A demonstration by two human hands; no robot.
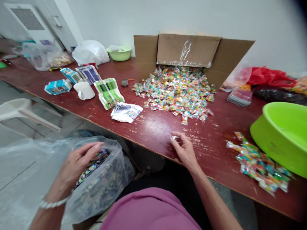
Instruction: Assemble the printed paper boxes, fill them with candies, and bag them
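Note:
My left hand (76, 163) hovers above a large clear plastic bag (105, 188), its fingers stretched out and nothing visible in them. Inside that bag lie many small dark, colourful packets (92, 167). At the table's front edge, my right hand (183, 147) has thumb and fingers pinched around a tiny pale, shiny thing (175, 137), too small to name. Beyond it, a heap of clear-wrapped colourful candies (177, 92) spills from a cardboard box (188, 49) lying on its side. A stack of flat white and purple printed cards (127, 111) rests left of my right hand.
Green printed packaging (109, 92), a white mug (84, 90) and blue boxes (58, 87) stand on the left of the red table (153, 137). At right, a green basin (283, 137) sits beside a smaller candy pile (261, 164). A white plastic stool (21, 111) stands left.

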